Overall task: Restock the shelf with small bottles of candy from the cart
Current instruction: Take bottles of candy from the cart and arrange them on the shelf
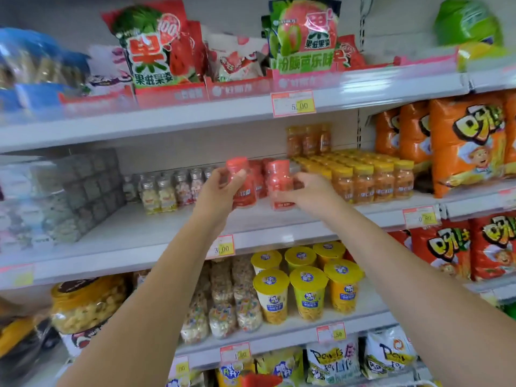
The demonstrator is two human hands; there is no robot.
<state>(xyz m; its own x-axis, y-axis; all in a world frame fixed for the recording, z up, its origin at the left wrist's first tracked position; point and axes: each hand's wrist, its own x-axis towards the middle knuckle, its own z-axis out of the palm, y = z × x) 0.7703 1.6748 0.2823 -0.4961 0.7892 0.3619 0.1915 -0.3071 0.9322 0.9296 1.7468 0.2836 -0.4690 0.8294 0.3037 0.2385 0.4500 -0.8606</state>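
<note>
Left hand [220, 188] grip wraps the left bottle [241, 188], right hand [312, 191] grip the right bottle [279, 185], both over the shelf [167, 227]; yellow-capped bottles [363, 180] just right of the right grip could topple if nudged at set-down.

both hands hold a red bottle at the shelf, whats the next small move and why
Likely set the red bottle in the left hand down on the bare shelf beside the other red bottle in the right hand: both are at the front of the red row, with open shelf below.
</note>
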